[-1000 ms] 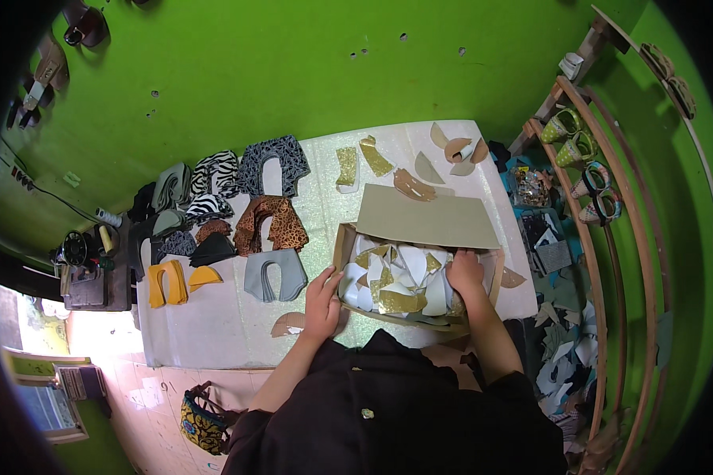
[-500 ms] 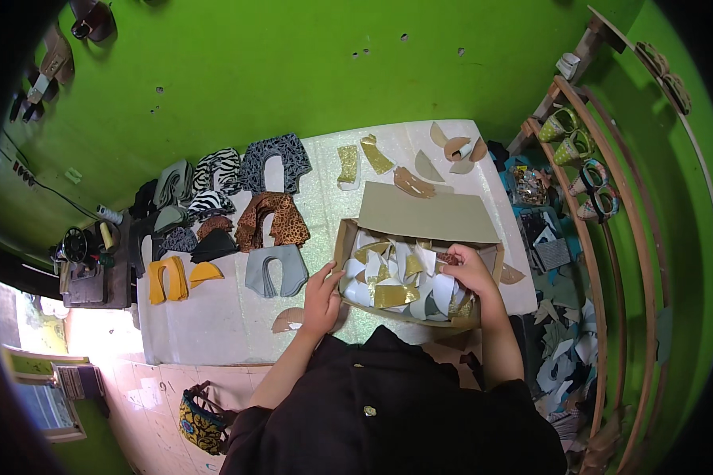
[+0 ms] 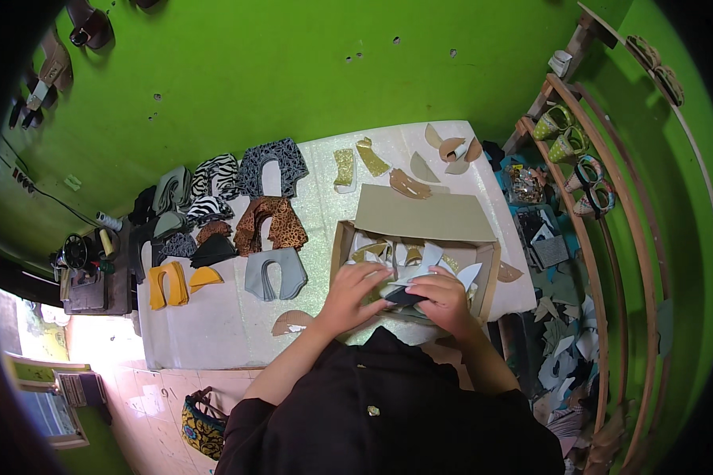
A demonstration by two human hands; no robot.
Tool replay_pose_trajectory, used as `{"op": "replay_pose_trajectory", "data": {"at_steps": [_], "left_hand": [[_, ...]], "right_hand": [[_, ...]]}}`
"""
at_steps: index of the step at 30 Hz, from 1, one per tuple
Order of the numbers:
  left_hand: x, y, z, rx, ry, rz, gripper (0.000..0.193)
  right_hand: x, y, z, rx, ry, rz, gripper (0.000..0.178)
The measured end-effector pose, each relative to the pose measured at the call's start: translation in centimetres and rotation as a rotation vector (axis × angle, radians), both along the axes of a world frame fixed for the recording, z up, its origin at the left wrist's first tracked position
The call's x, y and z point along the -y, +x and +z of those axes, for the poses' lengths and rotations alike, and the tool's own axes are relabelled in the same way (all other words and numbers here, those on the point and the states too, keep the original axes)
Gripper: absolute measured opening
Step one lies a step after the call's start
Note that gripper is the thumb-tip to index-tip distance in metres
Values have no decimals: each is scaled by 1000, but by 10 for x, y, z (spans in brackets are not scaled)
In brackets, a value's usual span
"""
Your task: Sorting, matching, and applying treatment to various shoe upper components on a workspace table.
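Your two grips are both over the open cardboard box [image 3: 488,265]. Your right grip [image 3: 447,301] is closed in a narrow pinch on a small dark piece [image 3: 404,298]. The dark piece sits in the gap between your two grips, at the fingertips of the right one. Your left grip [image 3: 352,298] has its thumb at the left end of the dark piece. Its fingers are bent and a little way off from the thumb, and you can't tell if it is pinching anything.

A white piece [image 3: 410,274] is just past the dark one, close to your right fingertips. More white and gold scraps [image 3: 432,255] fill the box past your grips. The box flap [image 3: 420,215] stands up on the far side of them.

Left of your left grip, near it on the counter [image 3: 214,336], is a grey stack [image 3: 294,277] shaped like a horseshoe. Past that stack is a brown spotted stack [image 3: 291,228]. Well to the left of your grips are a yellow stack [image 3: 179,290] and a yellow half-round piece [image 3: 206,277]. A tan scrap [image 3: 288,322] lies just beside your left wrist.

Far past your grips, behind the flap, lie a gold strip [image 3: 344,166] and a brown piece [image 3: 408,185]. Another tan scrap [image 3: 509,272] is to the right of your right grip, just outside the box.
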State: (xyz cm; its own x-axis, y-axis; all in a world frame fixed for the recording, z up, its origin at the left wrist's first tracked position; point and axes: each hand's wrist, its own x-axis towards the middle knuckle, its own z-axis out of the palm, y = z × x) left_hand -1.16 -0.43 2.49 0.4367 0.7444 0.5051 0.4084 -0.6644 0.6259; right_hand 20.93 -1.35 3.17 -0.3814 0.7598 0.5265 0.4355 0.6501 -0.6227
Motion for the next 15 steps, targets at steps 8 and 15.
{"op": "replay_pose_trajectory", "data": {"at_steps": [8,15], "left_hand": [[-3,6,-17,368,-784,6,17],[-7,16,-20,562,-673,-14,27]], "right_hand": [[-3,-7,-7,-400,-686,-80,18],[-11,-10,-18,-727,-891,-83,28]]}}
